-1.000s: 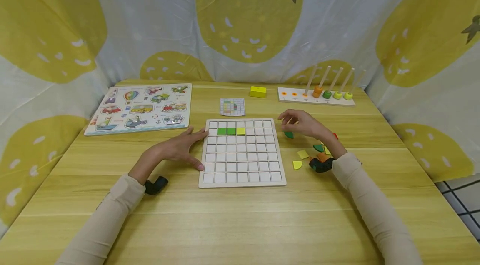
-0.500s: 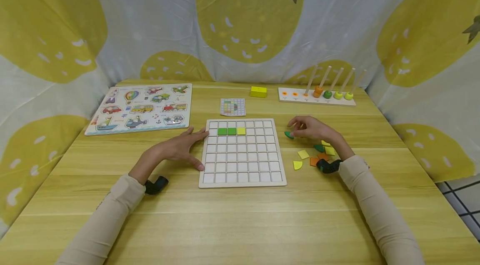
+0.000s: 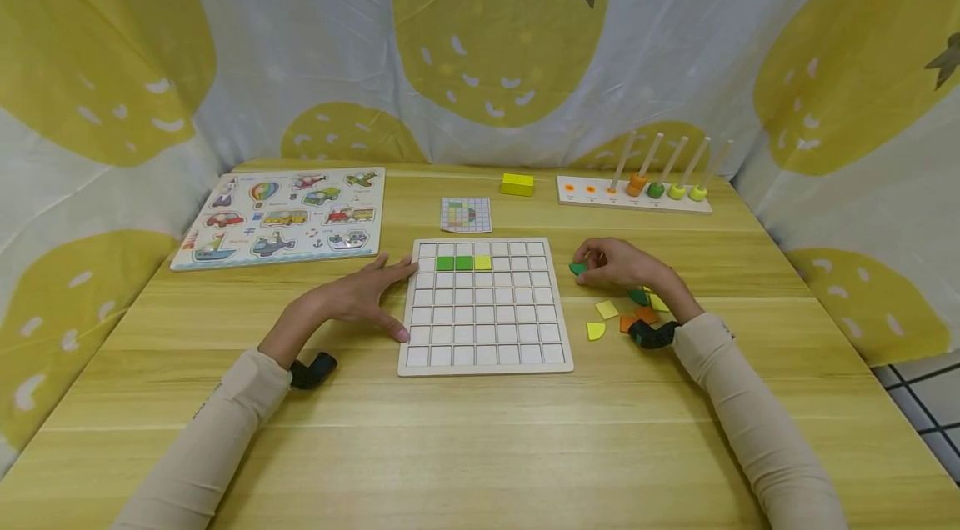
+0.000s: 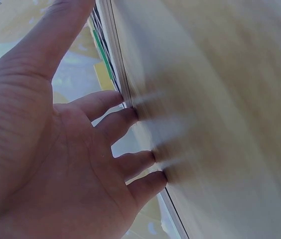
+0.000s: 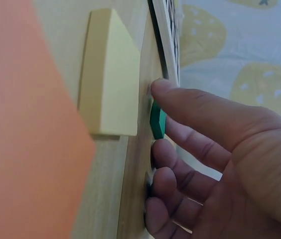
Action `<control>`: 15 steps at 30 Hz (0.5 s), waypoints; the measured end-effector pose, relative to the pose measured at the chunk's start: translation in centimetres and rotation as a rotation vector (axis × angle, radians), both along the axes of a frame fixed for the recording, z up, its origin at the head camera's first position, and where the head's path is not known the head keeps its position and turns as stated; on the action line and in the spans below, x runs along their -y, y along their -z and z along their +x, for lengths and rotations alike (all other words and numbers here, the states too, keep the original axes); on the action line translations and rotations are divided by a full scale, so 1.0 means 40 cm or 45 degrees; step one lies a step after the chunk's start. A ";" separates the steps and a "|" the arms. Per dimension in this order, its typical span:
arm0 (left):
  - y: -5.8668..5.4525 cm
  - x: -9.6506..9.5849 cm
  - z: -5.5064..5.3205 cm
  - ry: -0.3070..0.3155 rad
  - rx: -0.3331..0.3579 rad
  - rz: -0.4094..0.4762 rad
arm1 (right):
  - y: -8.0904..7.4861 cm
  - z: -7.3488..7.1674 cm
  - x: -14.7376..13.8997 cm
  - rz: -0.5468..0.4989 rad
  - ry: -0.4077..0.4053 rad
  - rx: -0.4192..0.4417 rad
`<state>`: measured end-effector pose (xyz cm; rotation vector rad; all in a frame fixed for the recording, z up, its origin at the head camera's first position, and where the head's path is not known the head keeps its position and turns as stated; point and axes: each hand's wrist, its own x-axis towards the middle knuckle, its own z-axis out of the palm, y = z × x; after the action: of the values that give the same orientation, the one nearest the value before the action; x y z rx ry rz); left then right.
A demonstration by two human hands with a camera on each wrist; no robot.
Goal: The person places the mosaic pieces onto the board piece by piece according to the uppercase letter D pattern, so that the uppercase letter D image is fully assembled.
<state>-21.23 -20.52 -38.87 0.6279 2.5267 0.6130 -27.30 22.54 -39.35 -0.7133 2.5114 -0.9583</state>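
Green piece [image 3: 577, 269] on counter [image 3: 480, 447], just R of grid board [image 3: 484, 369]; R hand [image 3: 617, 263] pinches it, thumb vs. fingers. L hand [image 3: 363, 295] lies spread, fingertips on board's L edge. Tip: grip edges only, lift straight up, hold board steady w/ L fingers.

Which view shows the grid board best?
The head view: it shows nearly the whole board from above, its grid and three tiles clear, with the left hand at one edge. The left wrist view shows mainly the board's edge, very obliquely; the right wrist view only a sliver, apparently its edge, near the top.
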 end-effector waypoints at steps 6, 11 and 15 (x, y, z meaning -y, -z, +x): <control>0.000 0.001 -0.001 0.008 -0.009 0.004 | 0.018 -0.011 -0.008 -0.014 0.013 -0.033; 0.000 0.002 0.000 0.005 -0.008 0.006 | 0.015 -0.012 -0.009 0.028 0.049 -0.048; 0.000 0.002 0.001 0.004 -0.014 0.002 | 0.010 -0.014 -0.009 0.030 0.080 -0.039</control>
<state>-21.19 -20.58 -38.87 0.6375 2.5350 0.6125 -27.87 22.91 -39.74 -0.6506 2.5810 -0.9440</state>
